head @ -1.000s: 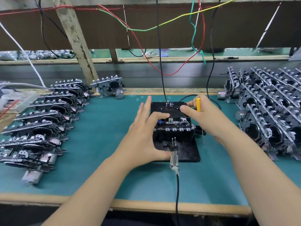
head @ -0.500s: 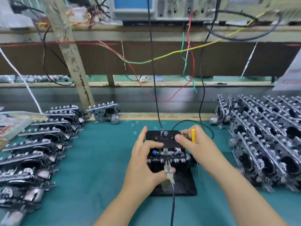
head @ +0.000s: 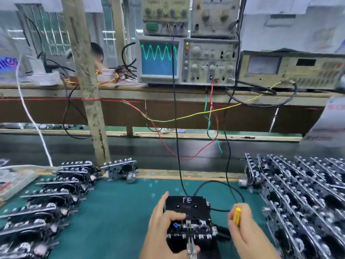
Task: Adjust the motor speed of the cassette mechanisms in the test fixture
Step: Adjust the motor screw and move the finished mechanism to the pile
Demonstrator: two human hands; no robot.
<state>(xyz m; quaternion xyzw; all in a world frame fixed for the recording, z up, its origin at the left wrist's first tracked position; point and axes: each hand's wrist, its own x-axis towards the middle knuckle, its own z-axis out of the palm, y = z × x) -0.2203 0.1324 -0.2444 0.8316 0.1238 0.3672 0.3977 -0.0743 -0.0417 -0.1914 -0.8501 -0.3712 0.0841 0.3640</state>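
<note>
The black test fixture [head: 186,202], marked "FE", sits on the green mat at the bottom centre with a cassette mechanism [head: 194,228] seated in it. My left hand [head: 164,228] grips the fixture and mechanism, index finger laid on top, thumb at the metal probe clip [head: 190,247] on the front. To the right of the fixture, my right hand [head: 242,230] holds a small yellow-handled screwdriver [head: 236,215], apart from the mechanism. The oscilloscope [head: 158,57] on the shelf shows a green sine wave.
Rows of cassette mechanisms lie at the left [head: 46,208] and stand packed at the right [head: 302,199]; one more [head: 121,169] stands at the mat's back edge. Wires [head: 177,146] hang from the instrument shelf to the fixture. A wooden post [head: 89,101] rises left of centre.
The view has tilted up, bringing the oscilloscope and instruments into sight. My right hand with the screwdriver has drawn away from the fixture's top to its right side. My left hand stays on the fixture.
</note>
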